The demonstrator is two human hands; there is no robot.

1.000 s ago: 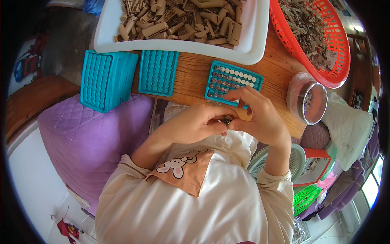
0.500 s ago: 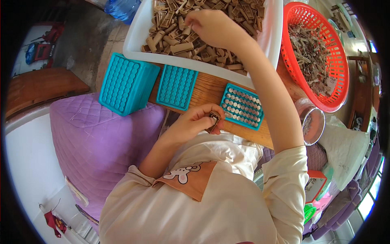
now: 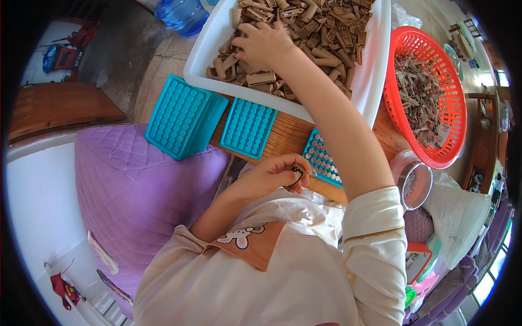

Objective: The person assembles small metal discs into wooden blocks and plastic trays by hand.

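Note:
My left hand [image 3: 272, 177], low in front of my body, pinches a small dark brown casing [image 3: 297, 175] with a pale bit on its face. Most of that casing is hidden by the fingers. Reaching over the white tub [image 3: 202, 69], my right hand [image 3: 263, 48] has its fingers spread at the brown plastic half-tube pieces [image 3: 326, 46] heaped inside. Nothing shows in its grasp. Just right of my left hand lies a teal tray [image 3: 309, 149] with rows of small round silvery pieces, partly covered by my right forearm.
Another teal tray [image 3: 250, 127] lies on the wooden table [image 3: 287, 129], left of which stands a stack of teal trays [image 3: 182, 117]. A red basket [image 3: 392, 81] of dry scraps and a clear round tub [image 3: 416, 187] are at right. Purple quilted padding [image 3: 138, 190] fills the left.
My right hand has moved left across the heap, its fingers going from pinched to spread. The left hand still holds the casing. The whole view has shifted slightly.

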